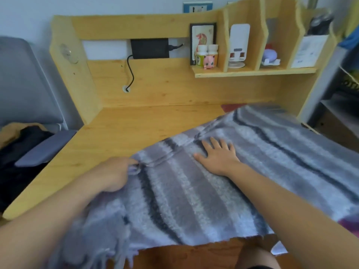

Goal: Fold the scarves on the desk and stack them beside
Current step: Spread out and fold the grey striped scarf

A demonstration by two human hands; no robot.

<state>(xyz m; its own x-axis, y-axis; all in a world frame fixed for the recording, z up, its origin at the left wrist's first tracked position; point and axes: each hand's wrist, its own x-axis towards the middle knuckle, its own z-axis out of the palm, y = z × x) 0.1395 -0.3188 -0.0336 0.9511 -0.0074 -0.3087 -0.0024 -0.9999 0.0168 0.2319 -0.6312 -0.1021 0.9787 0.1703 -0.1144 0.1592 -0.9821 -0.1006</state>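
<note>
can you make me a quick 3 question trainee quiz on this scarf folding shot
1. True or false: the right hand lies flat with spread fingers on the grey striped scarf.
2. What does the left hand do? A) pinches the scarf's edge B) rests on the bare desk C) holds a bottle
3. Fill in: the scarf's fringe hangs over the desk's ____ edge.

Key: 1 true; 2 A; 3 front

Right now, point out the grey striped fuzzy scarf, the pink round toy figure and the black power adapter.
grey striped scarf [194, 200], head view, middle stripes.
pink toy figure [209, 62], head view, face.
black power adapter [149, 48], head view, front.
</note>
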